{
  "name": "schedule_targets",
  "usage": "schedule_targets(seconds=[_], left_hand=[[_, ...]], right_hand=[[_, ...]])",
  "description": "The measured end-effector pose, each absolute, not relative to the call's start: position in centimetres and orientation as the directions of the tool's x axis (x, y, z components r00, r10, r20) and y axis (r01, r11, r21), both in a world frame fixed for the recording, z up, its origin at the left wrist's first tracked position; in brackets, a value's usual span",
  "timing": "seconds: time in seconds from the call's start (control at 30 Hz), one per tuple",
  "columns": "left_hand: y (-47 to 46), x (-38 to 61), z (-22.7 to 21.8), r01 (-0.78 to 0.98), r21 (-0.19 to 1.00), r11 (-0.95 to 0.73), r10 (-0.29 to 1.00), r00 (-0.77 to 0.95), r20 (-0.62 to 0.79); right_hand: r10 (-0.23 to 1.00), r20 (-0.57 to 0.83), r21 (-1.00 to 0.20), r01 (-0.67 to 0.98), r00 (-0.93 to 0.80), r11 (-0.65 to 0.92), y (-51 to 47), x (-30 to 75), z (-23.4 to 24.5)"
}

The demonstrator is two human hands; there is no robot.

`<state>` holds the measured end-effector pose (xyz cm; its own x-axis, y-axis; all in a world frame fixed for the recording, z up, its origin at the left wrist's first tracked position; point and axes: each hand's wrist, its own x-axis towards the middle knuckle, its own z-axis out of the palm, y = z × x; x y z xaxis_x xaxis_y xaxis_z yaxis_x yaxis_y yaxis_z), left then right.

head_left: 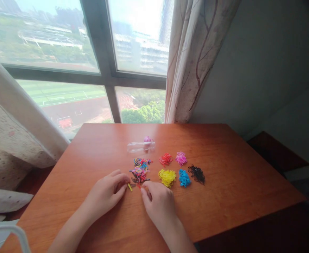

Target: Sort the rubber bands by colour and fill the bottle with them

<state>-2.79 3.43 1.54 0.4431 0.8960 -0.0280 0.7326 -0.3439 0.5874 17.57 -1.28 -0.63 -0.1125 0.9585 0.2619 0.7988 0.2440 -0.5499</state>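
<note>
A mixed pile of coloured rubber bands (140, 169) lies on the table between and just beyond my hands. My left hand (108, 189) is at its near left edge, fingers curled and thumb drawn toward the fingertips; whatever they pinch is too small to make out. Right by those fingertips is a yellow rubber band (130, 187). My right hand (158, 196) has its thumb and forefinger closed at the pile's near edge, on a red rubber band (139, 186). Single-colour heaps sit to the right: yellow bands (167, 177), red bands (165, 159), pink bands (181, 158), blue bands (184, 178) and black bands (197, 174).
Behind the pile lies a clear plastic bag (137, 147) with a pink item (147, 139) at its right end. The wooden table (223, 151) reaches to the window (107, 80). Curtains (188, 52) hang at both sides. A white rail (12, 230) shows at lower left.
</note>
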Motion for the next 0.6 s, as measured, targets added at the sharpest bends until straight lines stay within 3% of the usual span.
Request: schedule_targets(seconds=[0.17, 0.6], left_hand=[[3.4, -2.5, 1.7, 0.744, 0.579, -0.333, 0.894, 0.445, -0.058], [3.3, -2.0, 1.4, 0.771, 0.54, -0.338, 0.91, 0.413, -0.021]], right_hand=[[0.967, 0.212, -0.524, 0.819, -0.138, 0.232, -1.3, 17.5, 0.0], [0.96, 0.244, -0.529, 0.811, -0.139, 0.252, -1.1, 17.5, -1.0]])
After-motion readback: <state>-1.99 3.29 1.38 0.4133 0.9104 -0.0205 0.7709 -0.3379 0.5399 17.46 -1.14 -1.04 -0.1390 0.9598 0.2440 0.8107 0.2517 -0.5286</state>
